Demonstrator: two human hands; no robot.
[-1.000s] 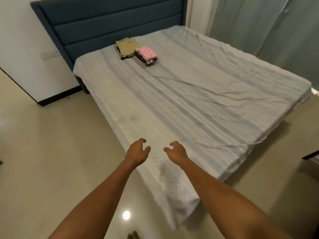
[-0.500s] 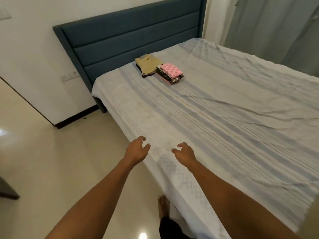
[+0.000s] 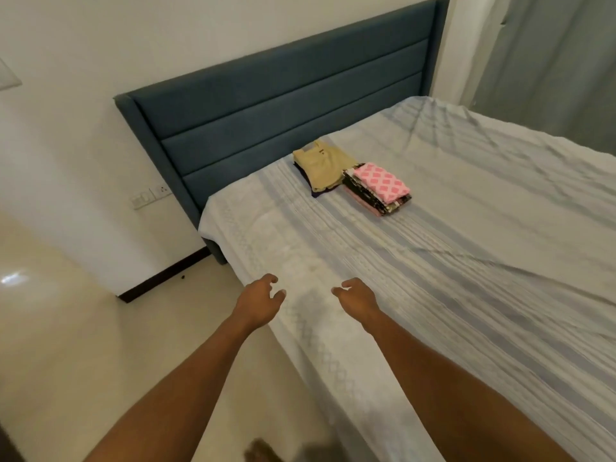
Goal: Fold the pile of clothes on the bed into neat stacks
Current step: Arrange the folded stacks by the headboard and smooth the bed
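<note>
A blue padded headboard (image 3: 283, 105) stands against a white wall (image 3: 83, 128); grey curtains (image 3: 550, 61) hang rightward; glossy cream floor (image 3: 66, 345) below.

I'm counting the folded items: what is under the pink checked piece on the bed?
Under the pink checked piece lie several folded layers: dark floral prints, then a pale pink one at the bottom. Only their edges show, so the exact count stays hidden.

Striped pale grey-blue bed sheet (image 3: 433, 278) runs off frame at 3 and 5 o'clock. Dark garment (image 3: 316, 191) mostly hidden under folded beige garment (image 3: 321, 168). Blurred bare foot (image 3: 261, 451) cut off at 6 o'clock. White wall switch plate (image 3: 151, 195) too small to read.
</note>
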